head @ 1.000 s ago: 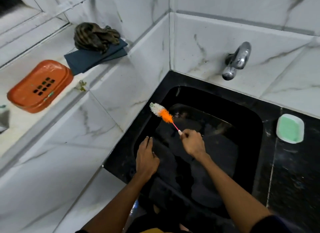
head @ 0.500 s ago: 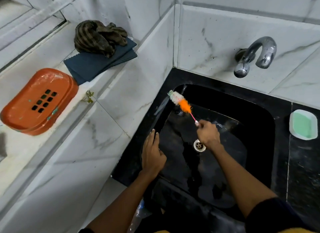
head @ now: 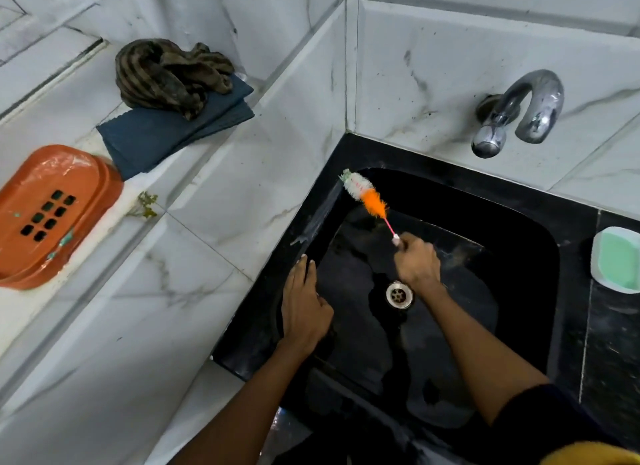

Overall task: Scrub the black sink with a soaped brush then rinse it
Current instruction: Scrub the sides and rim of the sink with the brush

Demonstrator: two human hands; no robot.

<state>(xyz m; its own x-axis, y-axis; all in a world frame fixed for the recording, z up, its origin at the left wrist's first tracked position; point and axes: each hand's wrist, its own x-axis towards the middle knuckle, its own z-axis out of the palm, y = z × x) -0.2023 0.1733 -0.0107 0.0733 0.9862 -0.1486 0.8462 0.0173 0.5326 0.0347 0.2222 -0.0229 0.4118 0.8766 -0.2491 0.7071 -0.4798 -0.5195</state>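
Observation:
The black sink fills the lower right, with a metal drain in its wet bottom. My right hand grips the thin pink handle of a bottle brush. Its white and orange bristles press against the sink's far left corner, at the rim. A pale soapy smear runs down the left inner wall below the bristles. My left hand rests flat on the sink's left rim, fingers together, holding nothing.
A chrome tap sticks out of the marble wall above the sink. A green soap in a white dish sits on the black counter at right. An orange soap tray and folded cloths lie on the left ledge.
The brush head has moved from mid-air over the basin up to the far left corner of the sink. My head has tilted, so the drain and tap show more fully.

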